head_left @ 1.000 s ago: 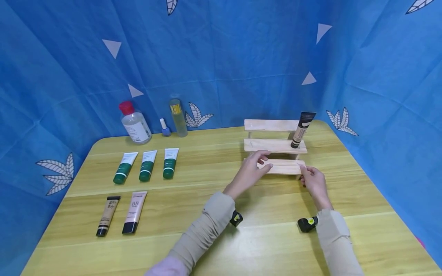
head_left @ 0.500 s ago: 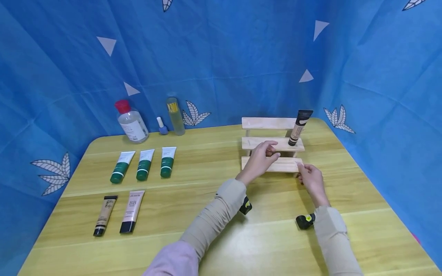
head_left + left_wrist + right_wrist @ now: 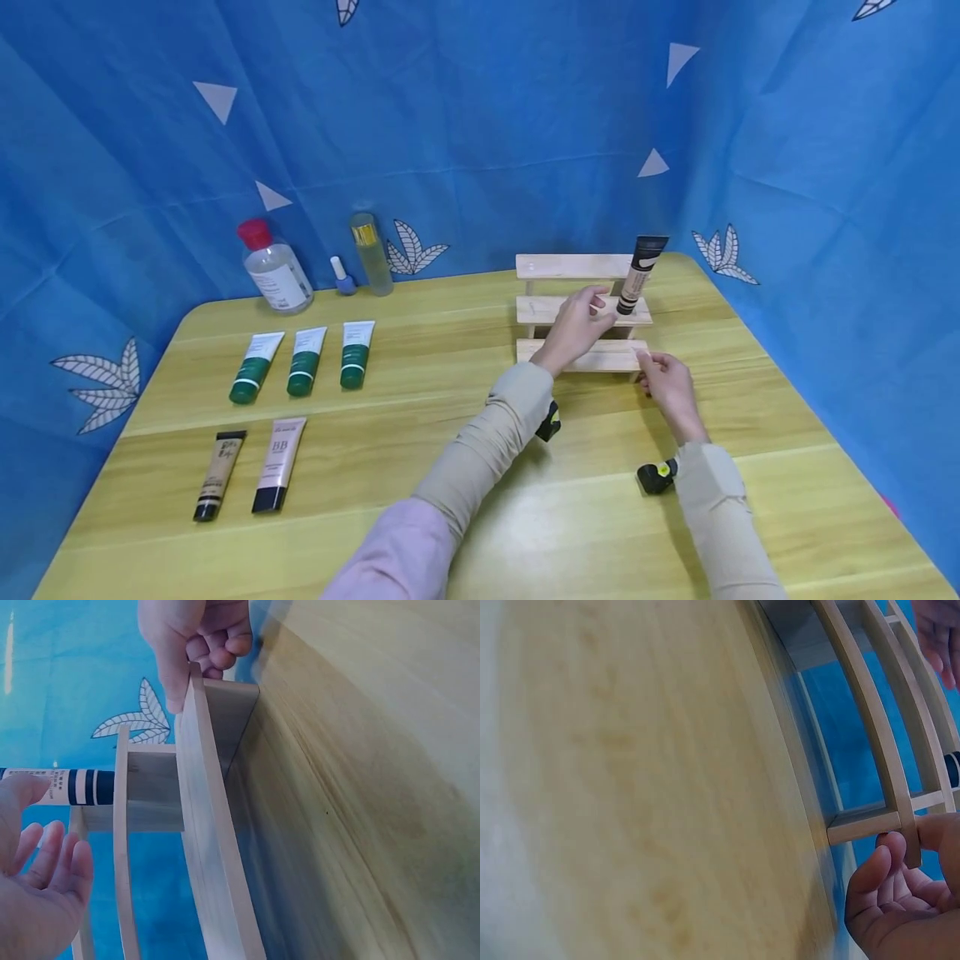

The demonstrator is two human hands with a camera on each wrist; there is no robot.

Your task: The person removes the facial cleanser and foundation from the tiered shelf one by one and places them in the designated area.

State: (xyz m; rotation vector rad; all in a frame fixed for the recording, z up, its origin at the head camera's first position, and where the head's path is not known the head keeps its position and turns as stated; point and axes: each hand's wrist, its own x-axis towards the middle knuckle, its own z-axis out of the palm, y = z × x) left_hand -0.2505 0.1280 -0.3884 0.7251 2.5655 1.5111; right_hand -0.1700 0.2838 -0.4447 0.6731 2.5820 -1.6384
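A three-tier wooden display rack [image 3: 611,358] stands at the table's back right. My right hand [image 3: 671,387] pinches the right end of its lowest board between thumb and fingers, as the right wrist view shows around the board [image 3: 889,769]. A beige tube with a black end [image 3: 636,279] stands on the middle board, leaning slightly right. My left hand [image 3: 576,332] is over the rack with fingers loosely bent, fingertips close to the tube's lower part. In the left wrist view, the left thumb overlaps the tube [image 3: 60,787] and the other fingers [image 3: 56,862] are apart from it.
Several green-and-white tubes [image 3: 303,360] lie at the left, with a tan tube [image 3: 220,475] and a pink BB tube [image 3: 279,462] nearer. Behind stand a red-capped bottle [image 3: 277,275], a nail polish bottle [image 3: 343,279] and a gold-necked bottle [image 3: 372,258]. Blue cloth [image 3: 450,125] hangs behind the table.
My left hand has moved up and right from the lowest board towards the standing tube. My right hand keeps its grip on the rack's end. The view has shifted slightly.
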